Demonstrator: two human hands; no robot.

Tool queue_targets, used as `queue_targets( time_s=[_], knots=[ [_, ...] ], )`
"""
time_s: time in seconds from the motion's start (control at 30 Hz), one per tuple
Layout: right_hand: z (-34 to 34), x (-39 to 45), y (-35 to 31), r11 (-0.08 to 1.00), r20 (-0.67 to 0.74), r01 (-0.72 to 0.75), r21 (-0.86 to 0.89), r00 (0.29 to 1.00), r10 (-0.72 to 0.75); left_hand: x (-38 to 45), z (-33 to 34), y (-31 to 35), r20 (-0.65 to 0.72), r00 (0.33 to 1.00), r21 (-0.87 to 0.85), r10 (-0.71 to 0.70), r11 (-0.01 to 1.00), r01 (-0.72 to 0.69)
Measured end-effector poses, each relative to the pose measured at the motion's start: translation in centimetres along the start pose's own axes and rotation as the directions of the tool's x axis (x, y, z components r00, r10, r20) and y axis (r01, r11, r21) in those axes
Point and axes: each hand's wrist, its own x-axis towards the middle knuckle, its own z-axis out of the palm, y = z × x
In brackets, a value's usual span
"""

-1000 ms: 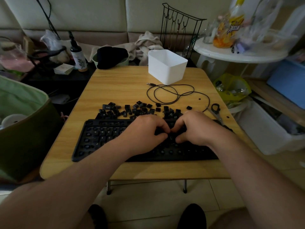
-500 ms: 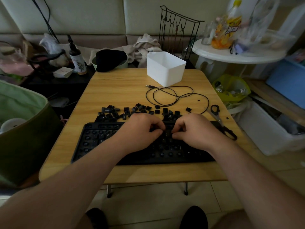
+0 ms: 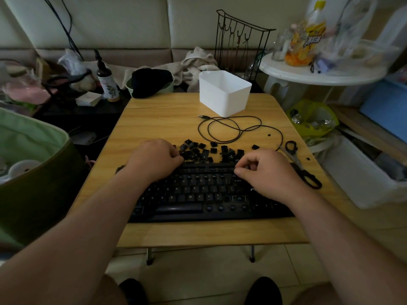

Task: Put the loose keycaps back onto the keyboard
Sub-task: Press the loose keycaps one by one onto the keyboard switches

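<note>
1. My right hand (image 3: 267, 172) curls over the keyboard's (image 3: 211, 194) top row, thumb and forefinger pinched narrow; I cannot tell if they hold a keycap.
2. My left hand (image 3: 154, 160) has its curled fingertips among the loose keycaps (image 3: 204, 151) just beyond the keyboard.
3. Between my hands, legends read O, P, K, L, M.

A small wooden table (image 3: 167, 119) holds a black keyboard (image 3: 204, 194). Behind the keyboard lie loose keycaps (image 3: 204, 151), a black cable (image 3: 229, 128), a white bin (image 3: 223, 93) and scissors (image 3: 301, 166).
</note>
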Motion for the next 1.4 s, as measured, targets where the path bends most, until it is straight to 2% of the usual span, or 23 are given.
queue_targets(
  time_s=[0.17,0.23,0.3,0.4,0.53,0.7,1.1,1.4],
  knots=[
    [0.2,-0.1,-0.3,0.999,-0.028,0.014,0.049,1.0,-0.013,-0.2,-0.5,0.5,0.002,1.0,-0.045,-0.03,0.999,0.03],
    [0.2,-0.1,-0.6,0.994,-0.068,0.045,0.1,0.997,-0.038,-0.9,-1.0,1.2,-0.052,0.999,-0.173,-0.004,0.985,-0.005],
    [0.4,-0.2,-1.2,0.977,-0.125,0.097,0.191,0.989,-0.074,-1.8,-1.2,2.3,-0.071,0.997,-0.402,0.024,0.914,-0.051],
    [0.9,-0.2,-2.0,0.947,-0.163,0.199,0.254,0.973,-0.161,-3.0,-0.9,3.7,0.018,0.998,-0.691,0.055,0.722,-0.027],
    [1.6,-0.3,-2.7,0.923,-0.215,0.268,0.275,0.953,-0.212,-3.9,-0.3,4.9,0.093,0.99,-0.817,0.104,0.576,0.016],
    [1.7,-0.3,-2.9,0.909,-0.275,0.323,0.263,0.928,-0.25,-4.3,-0.4,5.2,0.118,0.979,-0.865,0.166,0.501,0.019],
    [1.4,-0.6,-2.4,0.918,-0.279,0.318,0.238,0.927,-0.25,-4.1,0.2,4.9,0.112,0.982,-0.854,0.154,0.52,0.016],
    [0.6,-1.8,-2.4,0.924,-0.167,0.38,-0.029,0.91,-0.38,-4.3,0.0,4.4,0.207,0.956,-0.776,0.209,0.63,0.03]
  ],
)
